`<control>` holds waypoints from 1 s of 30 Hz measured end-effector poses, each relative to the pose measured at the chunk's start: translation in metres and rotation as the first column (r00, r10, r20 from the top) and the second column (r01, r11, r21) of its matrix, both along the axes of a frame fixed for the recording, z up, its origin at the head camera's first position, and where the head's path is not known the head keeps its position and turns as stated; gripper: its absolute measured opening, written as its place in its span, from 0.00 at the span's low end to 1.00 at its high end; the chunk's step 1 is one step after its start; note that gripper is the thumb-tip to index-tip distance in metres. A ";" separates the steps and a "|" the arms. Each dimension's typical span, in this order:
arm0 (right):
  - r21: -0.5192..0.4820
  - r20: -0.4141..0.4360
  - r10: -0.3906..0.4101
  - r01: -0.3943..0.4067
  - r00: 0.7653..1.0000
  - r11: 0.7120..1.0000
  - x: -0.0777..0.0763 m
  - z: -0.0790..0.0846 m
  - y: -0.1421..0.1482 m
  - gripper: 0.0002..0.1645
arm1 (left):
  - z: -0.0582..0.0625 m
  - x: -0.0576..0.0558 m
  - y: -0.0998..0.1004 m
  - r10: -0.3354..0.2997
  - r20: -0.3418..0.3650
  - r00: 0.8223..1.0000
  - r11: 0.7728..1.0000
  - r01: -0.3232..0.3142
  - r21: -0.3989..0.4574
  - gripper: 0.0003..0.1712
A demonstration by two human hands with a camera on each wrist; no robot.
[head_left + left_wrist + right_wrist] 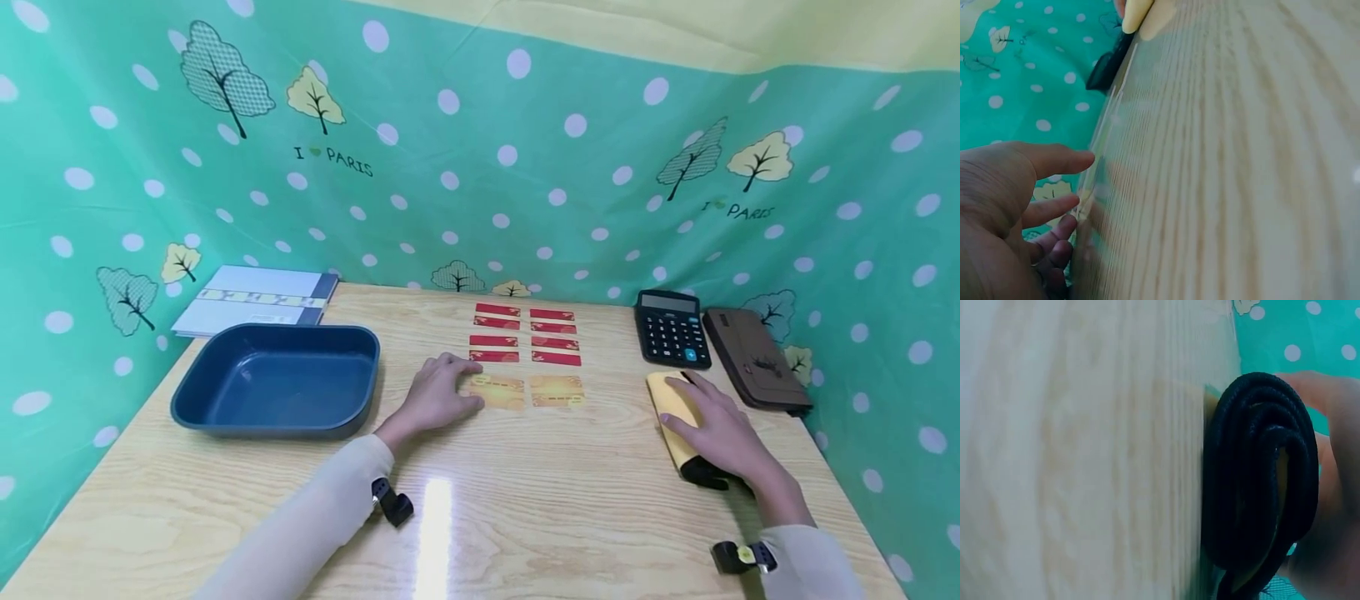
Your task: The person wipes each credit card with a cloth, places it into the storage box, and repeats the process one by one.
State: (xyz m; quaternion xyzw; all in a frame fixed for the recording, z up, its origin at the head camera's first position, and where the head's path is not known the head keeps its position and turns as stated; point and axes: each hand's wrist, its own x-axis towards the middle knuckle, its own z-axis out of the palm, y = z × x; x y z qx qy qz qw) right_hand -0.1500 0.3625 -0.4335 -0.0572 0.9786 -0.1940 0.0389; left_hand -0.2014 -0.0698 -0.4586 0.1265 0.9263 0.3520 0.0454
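My left hand (pixel 438 396) is at the left edge of a yellow card (pixel 497 393), with thumb and fingers spread apart and the fingertips right at it. A second yellow card (pixel 557 391) lies just to the right. Beyond them, several red strip-like cards (pixel 556 358) lie in two columns. My right hand (pixel 716 425) grips a yellow roll (pixel 672 402) with black edging, its thumb by the roll's left side. Seen end-on in the right wrist view, the roll's black edge (pixel 1225 481) shows coiled layers. The hand covers much of the roll's right side.
A dark blue tray (pixel 277 428) stands on the wooden table at the left, before a grey-white folder (pixel 255 296). At the back right lie a black calculator (pixel 672 329) and a brown wallet (pixel 753 358). A green dotted curtain (pixel 480 183) hangs around the table.
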 end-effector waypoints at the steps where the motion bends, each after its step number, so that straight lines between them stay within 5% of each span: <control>1: 0.003 -0.001 -0.001 0.001 1.000 1.000 0.000 -0.001 0.000 0.43 | -0.001 -0.001 0.000 0.001 0.003 1.000 1.000 -0.001 -0.002 0.31; 17: -0.017 -0.032 0.018 -0.019 0.999 1.000 -0.003 -0.003 -0.001 0.42 | 0.001 -0.004 0.000 0.002 0.006 1.000 0.999 -0.002 -0.035 0.26; 30: -0.032 0.099 -0.042 0.046 0.994 0.998 -0.010 -0.001 -0.006 0.46 | 0.003 -0.006 -0.001 0.013 0.055 0.998 1.000 -0.014 0.020 0.25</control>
